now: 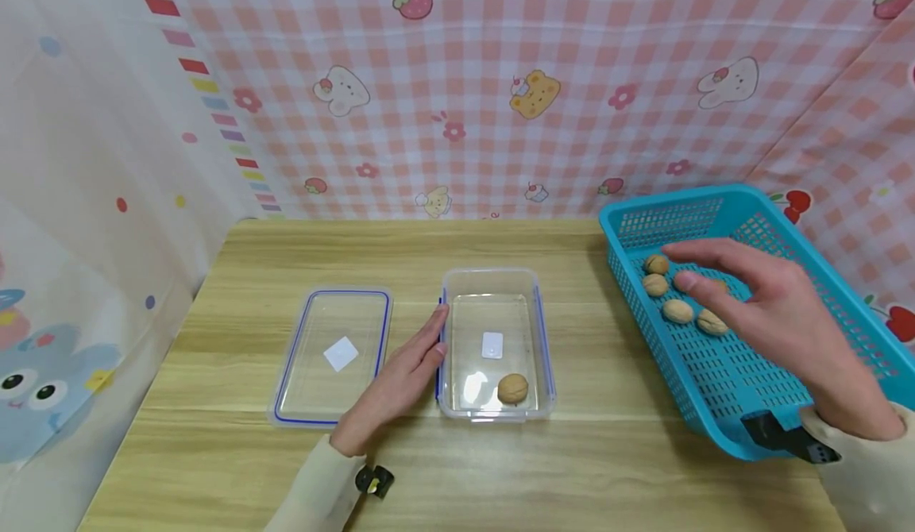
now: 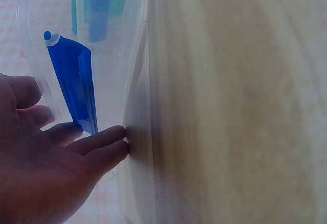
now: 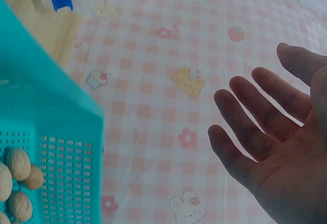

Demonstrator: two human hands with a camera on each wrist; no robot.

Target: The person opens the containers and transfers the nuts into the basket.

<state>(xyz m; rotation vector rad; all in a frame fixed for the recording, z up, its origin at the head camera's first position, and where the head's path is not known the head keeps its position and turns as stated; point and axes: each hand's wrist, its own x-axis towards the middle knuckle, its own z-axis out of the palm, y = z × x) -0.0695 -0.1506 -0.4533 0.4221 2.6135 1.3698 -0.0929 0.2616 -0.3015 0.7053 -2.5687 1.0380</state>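
Observation:
A clear plastic food container [image 1: 468,321] stands without its lid in the middle of the table, one walnut [image 1: 512,389] in its near right corner. My left hand [image 1: 406,369] touches the container's left side with extended fingers; in the left wrist view the fingertips [image 2: 120,132] lie by its blue clasp [image 2: 76,83]. Over the blue basket [image 1: 686,393] hovers my right hand [image 1: 775,310], thumb and fingers apart and holding nothing. Several walnuts [image 1: 677,311] lie in the basket, some partly hidden behind that hand. The right wrist view shows the palm [image 3: 291,168] bare.
The container's lid [image 1: 307,365], clear with a blue seal and a white label [image 1: 341,353], lies flat left of my left hand. A checked cloth [image 1: 457,63] hangs behind the wooden table [image 1: 579,468]. The basket's raised rim [image 1: 646,349] stands between container and walnuts.

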